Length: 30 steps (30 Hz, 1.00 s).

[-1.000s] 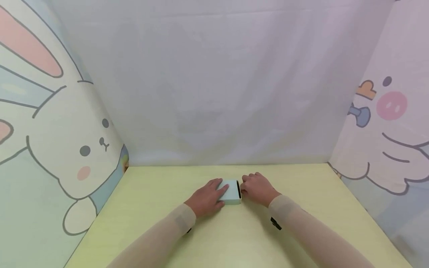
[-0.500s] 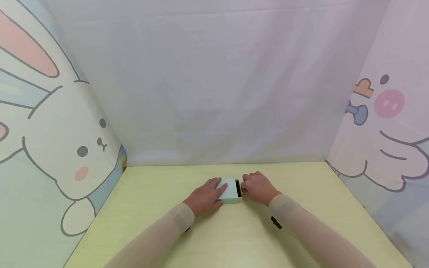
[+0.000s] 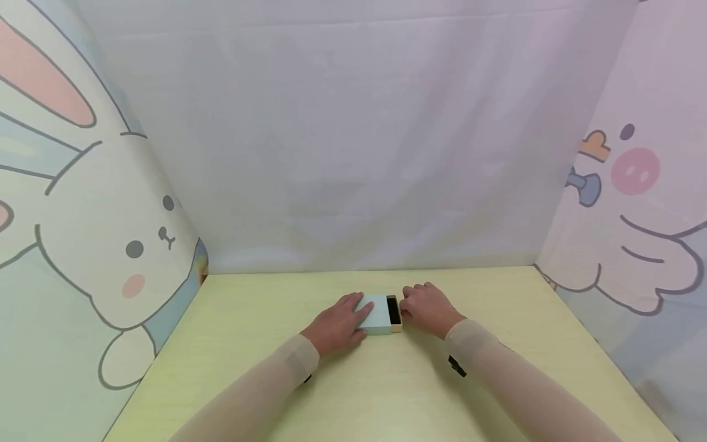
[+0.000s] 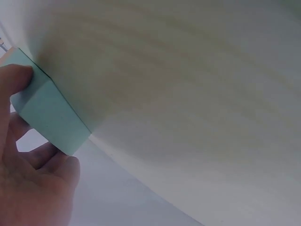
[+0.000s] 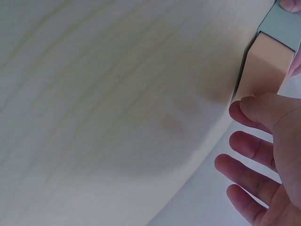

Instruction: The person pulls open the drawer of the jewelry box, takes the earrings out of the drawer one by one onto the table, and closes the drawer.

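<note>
A small pale-blue drawer box [image 3: 378, 318] lies on the table, its orange-tan inner drawer [image 3: 396, 328] partly out at the right end. Black shows inside the drawer's exposed part. My left hand [image 3: 336, 326] holds the blue sleeve, thumb on the near side and fingers over the top and far side. In the left wrist view the sleeve [image 4: 56, 118] sits between thumb and fingers. My right hand [image 3: 431, 311] is at the drawer's end. In the right wrist view its thumb and index finger pinch the end of the drawer [image 5: 265, 68], the other fingers spread apart.
The light wood-grain table [image 3: 265, 393] extends around the box on all sides. Behind it hangs a pale cloth [image 3: 353, 153]. Side panels carry a cartoon rabbit [image 3: 127, 227] on the left and a cartoon pig [image 3: 635, 184] on the right.
The drawer has slid rightward out of the sleeve, showing more of its black inside and tan side. My right hand has moved slightly right with it; the left hand stays on the sleeve.
</note>
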Each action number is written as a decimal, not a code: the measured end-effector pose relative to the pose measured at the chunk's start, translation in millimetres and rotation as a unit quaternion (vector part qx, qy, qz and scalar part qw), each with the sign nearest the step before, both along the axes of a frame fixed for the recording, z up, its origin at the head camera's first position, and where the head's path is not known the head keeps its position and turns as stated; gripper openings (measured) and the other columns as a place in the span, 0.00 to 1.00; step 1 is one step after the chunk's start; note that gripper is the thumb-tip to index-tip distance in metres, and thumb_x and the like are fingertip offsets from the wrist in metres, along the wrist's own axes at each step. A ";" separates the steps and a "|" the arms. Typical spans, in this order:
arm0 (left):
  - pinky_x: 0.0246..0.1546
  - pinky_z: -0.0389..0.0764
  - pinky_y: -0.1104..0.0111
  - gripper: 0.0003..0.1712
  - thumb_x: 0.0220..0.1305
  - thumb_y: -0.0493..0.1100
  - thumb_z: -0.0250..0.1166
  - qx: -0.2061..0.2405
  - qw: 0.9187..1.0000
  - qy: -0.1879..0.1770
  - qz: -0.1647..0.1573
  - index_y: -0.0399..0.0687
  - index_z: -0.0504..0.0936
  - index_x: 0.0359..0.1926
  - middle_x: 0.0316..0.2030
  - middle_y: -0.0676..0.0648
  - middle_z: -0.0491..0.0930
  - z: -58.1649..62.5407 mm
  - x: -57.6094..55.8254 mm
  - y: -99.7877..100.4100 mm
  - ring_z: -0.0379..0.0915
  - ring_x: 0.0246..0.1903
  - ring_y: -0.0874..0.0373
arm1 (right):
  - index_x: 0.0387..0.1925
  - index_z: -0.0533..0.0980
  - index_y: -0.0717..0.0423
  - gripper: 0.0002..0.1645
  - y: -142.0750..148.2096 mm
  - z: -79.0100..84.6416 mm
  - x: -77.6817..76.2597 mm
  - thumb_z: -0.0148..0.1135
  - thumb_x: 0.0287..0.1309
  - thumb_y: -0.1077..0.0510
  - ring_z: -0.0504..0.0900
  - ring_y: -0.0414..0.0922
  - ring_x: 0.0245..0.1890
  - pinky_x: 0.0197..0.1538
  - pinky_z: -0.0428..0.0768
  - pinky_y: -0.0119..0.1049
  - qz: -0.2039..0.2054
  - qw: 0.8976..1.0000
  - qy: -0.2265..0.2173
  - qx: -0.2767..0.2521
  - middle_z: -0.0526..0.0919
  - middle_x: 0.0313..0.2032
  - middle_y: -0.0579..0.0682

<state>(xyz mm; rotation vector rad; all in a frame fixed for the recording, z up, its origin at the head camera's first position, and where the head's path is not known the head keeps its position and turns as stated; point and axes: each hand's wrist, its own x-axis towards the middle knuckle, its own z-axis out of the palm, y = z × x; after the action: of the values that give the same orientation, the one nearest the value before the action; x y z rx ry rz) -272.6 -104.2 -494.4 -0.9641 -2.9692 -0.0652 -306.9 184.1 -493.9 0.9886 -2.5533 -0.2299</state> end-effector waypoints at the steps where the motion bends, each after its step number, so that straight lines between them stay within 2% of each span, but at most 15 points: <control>1: 0.82 0.85 0.50 0.41 0.89 0.58 0.69 0.001 1.000 -0.002 0.002 0.57 0.69 0.93 0.91 0.39 0.68 -0.6 0.0 -0.3 0.68 0.89 0.43 | 0.29 0.92 0.41 0.12 0.1 0.3 0.0 0.85 0.70 0.56 0.70 0.41 0.26 0.35 0.66 0.33 -0.001 1.000 -0.002 0.002 0.76 0.27 0.41; 21: 0.83 0.84 0.48 0.42 0.89 0.59 0.68 0.012 1.000 -0.016 0.005 0.57 0.68 0.94 0.92 0.39 0.66 -3.5 -1.2 -0.4 0.67 0.90 0.42 | 0.31 0.94 0.41 0.09 8.9 4.5 0.2 0.85 0.70 0.56 0.70 0.41 0.26 0.36 0.69 0.34 -0.017 1.000 -0.015 0.021 0.78 0.27 0.42; 30: 0.82 0.85 0.48 0.41 0.89 0.58 0.69 0.007 1.000 0.000 -0.008 0.54 0.70 0.93 0.90 0.37 0.68 -1.8 -1.5 -2.2 0.68 0.89 0.40 | 0.28 0.91 0.41 0.13 17.7 7.2 2.4 0.84 0.68 0.58 0.66 0.40 0.25 0.35 0.63 0.32 -0.017 1.000 -0.001 0.016 0.75 0.26 0.41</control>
<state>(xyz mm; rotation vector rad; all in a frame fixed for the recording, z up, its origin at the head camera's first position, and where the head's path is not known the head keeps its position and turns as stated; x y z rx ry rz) -274.1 -106.3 -496.2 -0.9869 -2.9566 -0.0852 -304.5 201.8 -486.7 0.9575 -2.5785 -0.2793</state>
